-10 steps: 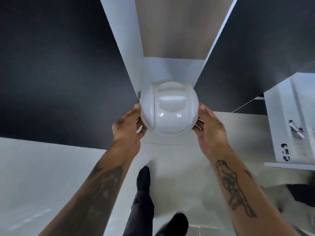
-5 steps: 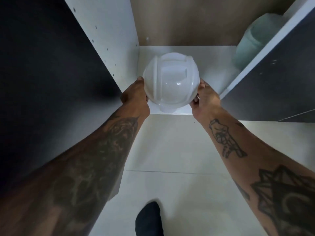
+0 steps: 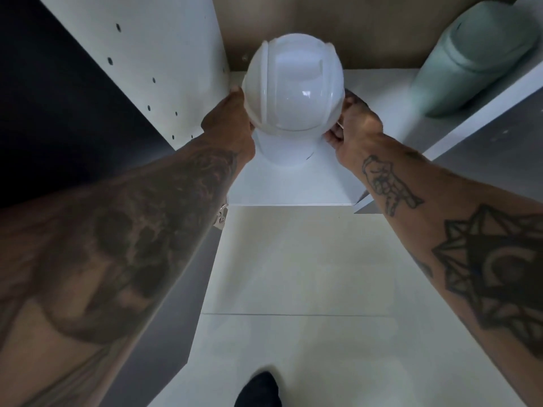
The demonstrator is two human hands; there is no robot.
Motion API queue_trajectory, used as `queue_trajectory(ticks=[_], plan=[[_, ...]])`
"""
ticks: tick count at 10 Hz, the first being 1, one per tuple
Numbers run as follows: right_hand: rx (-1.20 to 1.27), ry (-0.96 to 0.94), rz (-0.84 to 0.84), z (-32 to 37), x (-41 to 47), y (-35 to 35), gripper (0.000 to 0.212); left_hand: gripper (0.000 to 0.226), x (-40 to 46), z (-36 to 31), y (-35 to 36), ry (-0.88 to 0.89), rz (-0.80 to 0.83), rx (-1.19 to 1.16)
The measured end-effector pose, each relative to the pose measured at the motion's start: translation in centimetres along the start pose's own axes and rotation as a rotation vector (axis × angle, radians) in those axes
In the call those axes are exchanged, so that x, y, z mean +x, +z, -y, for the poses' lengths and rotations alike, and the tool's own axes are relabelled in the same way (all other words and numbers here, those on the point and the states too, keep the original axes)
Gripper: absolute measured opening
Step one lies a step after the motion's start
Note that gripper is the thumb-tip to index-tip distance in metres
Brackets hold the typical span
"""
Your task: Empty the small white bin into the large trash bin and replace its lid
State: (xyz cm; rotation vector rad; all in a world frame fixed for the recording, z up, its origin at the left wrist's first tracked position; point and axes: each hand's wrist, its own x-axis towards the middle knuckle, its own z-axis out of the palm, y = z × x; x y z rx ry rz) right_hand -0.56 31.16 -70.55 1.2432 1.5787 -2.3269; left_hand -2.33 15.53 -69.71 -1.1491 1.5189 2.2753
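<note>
At the very bottom, a dark shoe point(image 3: 258, 390) stands on the pale floor point(image 3: 293, 274). Two bare arms with dark drawings on them reach forward from both sides, over the floor, into an open cupboard.

The cupboard's white shelf point(image 3: 293, 188) begins where the floor ends. The small white bin point(image 3: 293, 92) is over the middle of this shelf, nearer its back edge than its front edge. Its round domed lid point(image 3: 295, 83) is on top and hides most of the body. Only the narrow lower part shows below the lid, and it seems to touch the shelf, but it is hard to be sure.

The left hand point(image 3: 230, 126) is pressed flat against the left side of the bin, with the fingers curled around behind it. The right hand point(image 3: 355, 126) presses on the right side, and its fingers point(image 3: 333, 138) are bent in against the bin under the lid's edge. So the bin is held between both hands.

On the left stands the cupboard's white side wall point(image 3: 152, 60) with small holes in it. At the far right, beside the shelf's right edge, stands a pale green bin point(image 3: 473, 54), well apart from the white one. Behind everything is the brown back wall point(image 3: 382, 22).
</note>
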Motion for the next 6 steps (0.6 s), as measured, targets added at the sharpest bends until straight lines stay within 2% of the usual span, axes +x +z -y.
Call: queue_trajectory(ticks=[2,3,4,5,6], plan=[[-0.135,0.099,-0.009,-0.2,-3.1,-1.3,0.031,0.040,-2.5,1.0,-1.5,-0.055,-0.013,0.026],[-0.215,0.135,0.055,-0.3,-6.6,-2.2,0.038,0.040,-5.8,1.3,-2.6,-0.033,-0.033,0.088],[-0.379,0.102,0.060,-1.1,-11.4,-3.2,0.027,0.033,-10.2,1.8,-4.5,0.036,-0.046,0.172],[-0.501,0.027,-0.010,0.5,-16.8,-3.4,0.029,0.029,-15.3,0.1,-5.7,0.094,-0.066,0.192],[-0.481,-0.044,-0.003,3.4,-24.5,-5.2,0.035,0.023,-23.8,-2.0,-7.2,0.222,-0.043,0.315]])
